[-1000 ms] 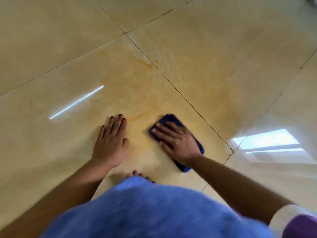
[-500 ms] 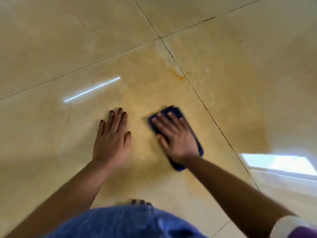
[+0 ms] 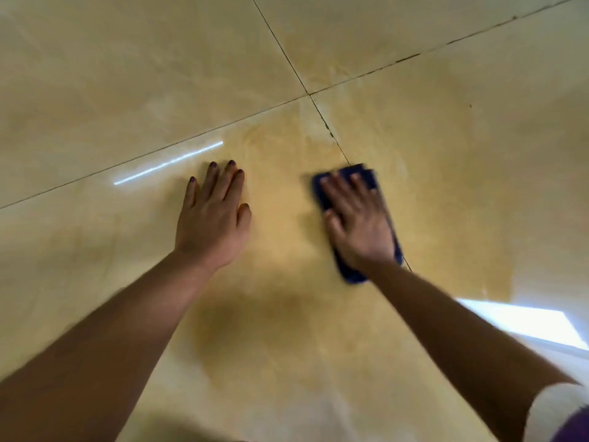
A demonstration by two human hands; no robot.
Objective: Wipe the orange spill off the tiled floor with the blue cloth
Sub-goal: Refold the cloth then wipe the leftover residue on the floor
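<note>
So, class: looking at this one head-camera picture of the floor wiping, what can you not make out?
- Most of the blue cloth: covered by the right hand, and blurred.
- Floor under the left hand: hidden by the flat palm.
- Orange spill: its outline fades into the tile colour.
- The sleeve: cut by the bottom right corner.

Most of the blue cloth (image 3: 349, 177) is hidden under the flat right hand (image 3: 358, 224); only its far end and a near corner show. The hand and cloth are smeared by motion blur, so the fingertips are unclear. The grout line (image 3: 338, 145) disappears beneath the cloth. Both forearms are cut off by the bottom edge, and the white and purple sleeve (image 3: 561, 413) by the lower right corner.
</note>
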